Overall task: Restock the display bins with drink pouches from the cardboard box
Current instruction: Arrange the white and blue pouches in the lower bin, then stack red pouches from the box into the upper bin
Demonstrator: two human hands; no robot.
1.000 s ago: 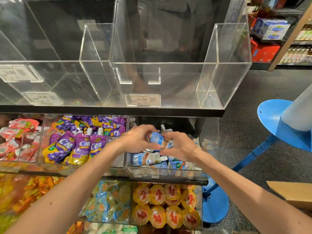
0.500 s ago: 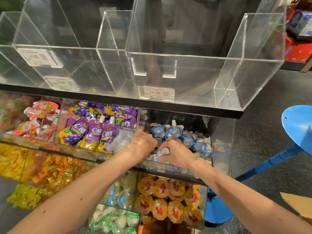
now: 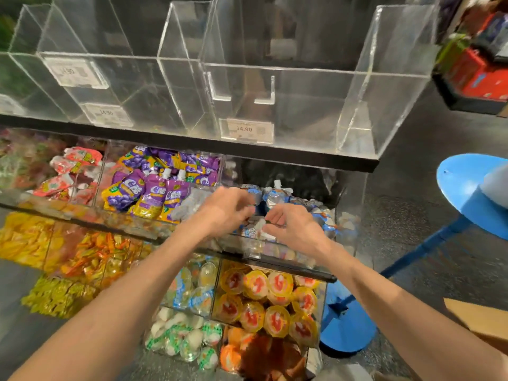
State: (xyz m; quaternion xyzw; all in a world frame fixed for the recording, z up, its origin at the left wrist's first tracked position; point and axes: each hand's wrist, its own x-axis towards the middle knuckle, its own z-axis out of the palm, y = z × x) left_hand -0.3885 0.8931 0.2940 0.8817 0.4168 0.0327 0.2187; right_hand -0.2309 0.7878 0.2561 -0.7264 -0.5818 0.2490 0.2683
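Shop display rack with tiers of clear acrylic bins [image 3: 275, 105]; the top tier carries a price tag [image 3: 248, 129] reading 14.90. Middle tier, right-end bin [image 3: 350, 193]: blue drink pouches [image 3: 277, 195] are heaped inside, one spout upright at the rear. Both hands are positioned over the front edge of this bin. Left hand [image 3: 225, 211] — fingers curled downward among the pouches, blurred; grip cannot be determined. Right hand [image 3: 295, 229] — fingers loosely curled, thumb tip touching a small blue-and-white pouch [image 3: 251, 231] at the front edge; hold cannot be confirmed. Purple grape pouches [image 3: 154, 193] fill the adjacent bin to the left. Cardboard box [image 3: 478, 323]: lower right, apart from the rack, near a blue stool [image 3: 467, 193]
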